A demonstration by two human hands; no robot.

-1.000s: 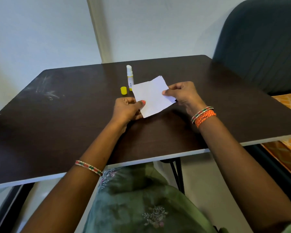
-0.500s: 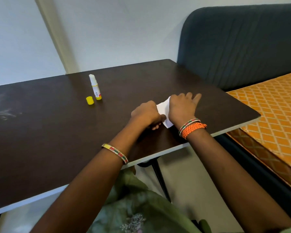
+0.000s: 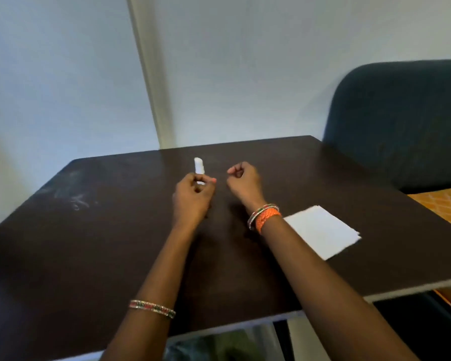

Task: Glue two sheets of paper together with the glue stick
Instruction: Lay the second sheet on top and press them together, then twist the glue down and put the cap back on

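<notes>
— What's different from half a second back?

— Both hands have let go of the paper (image 3: 320,231). It now lies flat by itself near the table's right edge, beside the right forearm.

— And the hands?

— Moved to the far middle of the table. The left hand (image 3: 193,198) has closed its fingers round the lower part of the glue stick (image 3: 199,166) (white tip poking above them). The right hand (image 3: 244,182) hovers just beside it, loosely curled, apparently holding nothing.

— The yellow cap?

— No longer visible.
</notes>
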